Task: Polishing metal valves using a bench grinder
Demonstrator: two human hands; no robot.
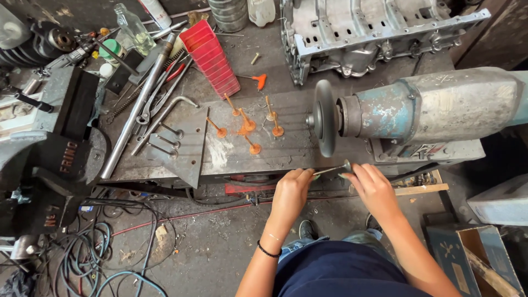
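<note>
Both forearms rise from the lower edge toward twelve o'clock, converging slightly. The left hand [290, 190] is curled in a loose fist, knuckles up, fingertips pinched at its one o'clock corner. The right hand [373, 187] sits at three o'clock of it, fingers bent and pinching toward ten o'clock.

The grinding wheel [324, 117] stands edge-on over the desk [220, 157], and its blue-grey motor housing [434, 107] blocks everything to the wheel's right. Just in front of the wheel, both hands hold a valve [333, 169], filling that gap. Left of the wheel, rusty orange valves [247, 129] lie scattered, with bare plate between them and the wheel. Farther left of the wheel, a red tray [212, 58], a long steel bar [137, 104] and pliers [159, 91] crowd the surface. Behind the wheel, the engine block [363, 33] closes the back
</note>
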